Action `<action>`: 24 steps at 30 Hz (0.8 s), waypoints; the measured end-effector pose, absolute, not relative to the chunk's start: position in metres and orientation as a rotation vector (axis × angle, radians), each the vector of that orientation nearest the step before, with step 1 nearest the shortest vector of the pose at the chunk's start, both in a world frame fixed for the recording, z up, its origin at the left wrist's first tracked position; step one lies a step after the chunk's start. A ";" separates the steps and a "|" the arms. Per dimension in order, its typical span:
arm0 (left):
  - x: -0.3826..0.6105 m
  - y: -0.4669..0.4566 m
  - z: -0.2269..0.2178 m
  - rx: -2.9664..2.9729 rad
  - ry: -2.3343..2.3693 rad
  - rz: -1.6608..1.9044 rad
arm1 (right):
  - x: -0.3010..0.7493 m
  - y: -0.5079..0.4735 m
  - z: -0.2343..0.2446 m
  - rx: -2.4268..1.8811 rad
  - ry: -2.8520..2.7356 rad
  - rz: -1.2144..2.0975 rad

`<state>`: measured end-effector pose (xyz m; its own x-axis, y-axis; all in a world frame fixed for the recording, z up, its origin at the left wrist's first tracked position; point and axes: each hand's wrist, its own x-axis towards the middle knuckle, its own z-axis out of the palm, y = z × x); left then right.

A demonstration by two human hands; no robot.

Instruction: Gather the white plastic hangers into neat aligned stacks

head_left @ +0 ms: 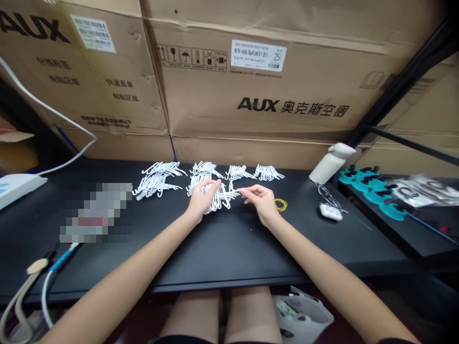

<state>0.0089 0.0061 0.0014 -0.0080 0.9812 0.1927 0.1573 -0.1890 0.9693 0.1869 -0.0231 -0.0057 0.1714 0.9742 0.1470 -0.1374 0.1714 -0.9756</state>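
Observation:
My left hand (pixel 201 198) is closed around a bunch of white hooks (pixel 223 197), thin rods with bent ends, just above the black table. The fingertips of my right hand (pixel 261 200) are pinched at the right-hand tips of this bunch, on what looks like one hook. Behind and to the left lie piles of similar white hooks (pixel 152 184). Smaller piles of hooks (pixel 268 172) are lined up along the back. Close to my right wrist lie some yellow rubber bands (pixel 281 205).
Large cardboard boxes (pixel 201 105) wall off the back of the black table (pixel 222 260). A white bottle (pixel 332 162) and a small white case (pixel 330 211) stand right. Teal objects (pixel 373 188) and plastic-bagged items (pixel 423 191) lie far right. A blurred-out device (pixel 98 210) with a cable lies left.

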 end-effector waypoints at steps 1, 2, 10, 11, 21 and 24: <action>0.009 0.006 0.001 1.440 1.247 1.289 | 0.187 -0.023 -0.006 -1.055 -1.057 1.051; 0.009 0.007 0.000 1.431 1.249 1.291 | 0.187 -0.023 -0.005 -1.058 -1.067 1.060; 0.008 0.006 -0.002 1.421 1.219 1.250 | 0.187 -0.026 -0.007 -1.054 -1.260 0.963; 0.008 0.006 -0.002 1.399 1.212 1.240 | 0.187 -0.026 -0.008 -1.051 -1.283 0.955; 0.009 0.007 0.002 1.097 1.184 1.198 | 0.194 -0.021 -0.012 -1.149 -1.557 0.514; 0.009 0.008 0.001 1.084 1.166 1.202 | 0.199 -0.015 -0.018 -1.208 -1.906 0.253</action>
<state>0.0088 0.0075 0.0005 0.0054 0.9975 -0.0708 -0.1005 0.0710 0.9924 0.1990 -0.0154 -0.0184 -0.1791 0.8194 0.5445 0.6488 0.5145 -0.5607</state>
